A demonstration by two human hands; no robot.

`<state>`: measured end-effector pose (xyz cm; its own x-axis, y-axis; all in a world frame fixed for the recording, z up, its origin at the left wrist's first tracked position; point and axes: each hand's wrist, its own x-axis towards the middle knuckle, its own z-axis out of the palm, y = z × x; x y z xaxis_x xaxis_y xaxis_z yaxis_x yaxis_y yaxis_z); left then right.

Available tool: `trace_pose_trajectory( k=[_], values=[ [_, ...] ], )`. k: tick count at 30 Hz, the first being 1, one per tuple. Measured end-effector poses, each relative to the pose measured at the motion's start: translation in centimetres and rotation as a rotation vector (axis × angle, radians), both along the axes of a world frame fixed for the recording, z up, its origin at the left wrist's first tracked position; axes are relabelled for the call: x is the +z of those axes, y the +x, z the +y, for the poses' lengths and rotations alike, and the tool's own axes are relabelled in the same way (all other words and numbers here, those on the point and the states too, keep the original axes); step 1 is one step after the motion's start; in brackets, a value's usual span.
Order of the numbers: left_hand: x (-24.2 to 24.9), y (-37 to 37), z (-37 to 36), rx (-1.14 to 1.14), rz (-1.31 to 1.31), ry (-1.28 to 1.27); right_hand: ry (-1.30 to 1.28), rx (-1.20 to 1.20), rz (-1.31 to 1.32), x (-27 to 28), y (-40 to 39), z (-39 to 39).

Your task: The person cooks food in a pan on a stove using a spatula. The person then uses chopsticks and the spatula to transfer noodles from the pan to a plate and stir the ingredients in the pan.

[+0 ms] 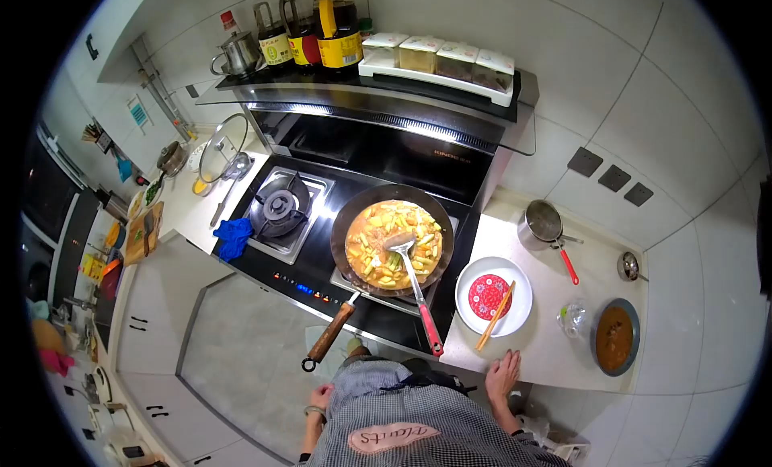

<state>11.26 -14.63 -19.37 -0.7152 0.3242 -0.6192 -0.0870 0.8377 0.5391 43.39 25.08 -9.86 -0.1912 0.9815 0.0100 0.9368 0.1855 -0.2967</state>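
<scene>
My right hand (503, 374) rests at the counter's front edge with its fingers stretched out and nothing in it. Just above it stands a white bowl (521, 310) with a red patterned inside and a pair of chopsticks (496, 316) across it. My left hand (321, 396) hangs beside the checked apron (458, 423); its fingers are partly hidden. On the right burner sits a wok (342, 262) with a wooden handle. Chunky yellow-green food in orange broth (382, 226) fills it, and a spatula (420, 294) with a red handle leans in it, touched by neither hand.
Right counter: a small saucepan (540, 226), a crumpled clear plastic piece (572, 318) and a grey bowl of brown sauce (616, 338). Left of the wok: a bare burner (280, 208), a blue cloth (233, 238) and a glass lid (223, 149). Bottles (338, 32) and seasoning boxes (438, 61) line the shelf.
</scene>
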Motion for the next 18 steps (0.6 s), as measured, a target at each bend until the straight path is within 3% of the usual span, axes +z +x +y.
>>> trace_pose_trajectory(
  k=[2, 3, 8, 18],
  values=[
    [-3.2, 1.4, -1.9, 0.415, -0.064, 0.298, 0.016, -0.002, -0.008, -0.2, 0.5, -0.3],
    [-3.9, 1.8, -2.9, 0.46, -0.062, 0.31, 0.032, 0.023, -0.005, -0.3, 0.7, -0.4],
    [-4.3, 2.1, -6.6, 0.298, -0.069, 0.011, 0.081, 0.029, -0.055, -0.6, 0.8, -0.3],
    [-4.6, -1.0, -10.0, 0.275, -0.107, -0.005, 0.03, -0.107, -0.066, -0.7, -1.0, 1.4]
  ],
)
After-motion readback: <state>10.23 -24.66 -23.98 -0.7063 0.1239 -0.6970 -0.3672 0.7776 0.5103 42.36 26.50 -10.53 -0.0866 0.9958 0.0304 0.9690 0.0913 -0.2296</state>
